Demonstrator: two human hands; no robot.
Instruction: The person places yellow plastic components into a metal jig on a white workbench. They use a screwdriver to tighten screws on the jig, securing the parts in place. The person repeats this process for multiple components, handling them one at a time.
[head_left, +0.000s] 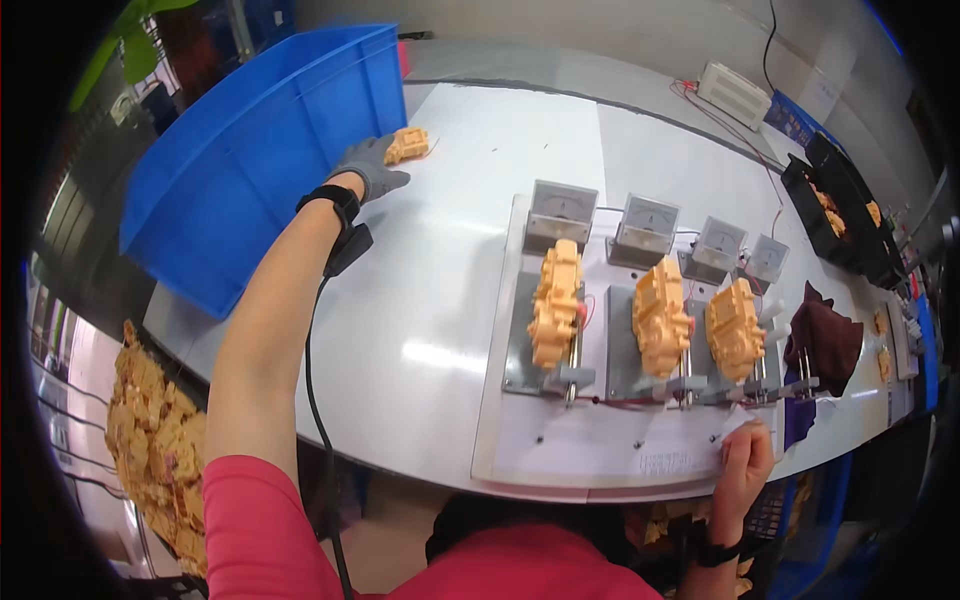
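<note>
My left hand (pixel 372 166), in a grey glove, reaches out beside the blue bin. Its fingertips touch or nearly touch a small orange plastic housing (pixel 408 146) with a thin wire, while the thumb stands apart from it. My bare right hand (pixel 748 455) is curled closed at the front right edge of a white test board (pixel 560 450); anything inside its fingers is hidden. On the board, three orange motor-like housings sit in grey fixtures: a left one (pixel 556 303), a middle one (pixel 661 317) and a right one (pixel 736 329). Analog meters (pixel 562 207) stand behind them.
A large blue bin (pixel 250 150) stands at the left. Black trays (pixel 830 205) with orange parts are at the far right, near a dark cloth (pixel 824 340). A white power box (pixel 735 94) sits at the back. Many orange parts (pixel 155 440) are heaped at lower left.
</note>
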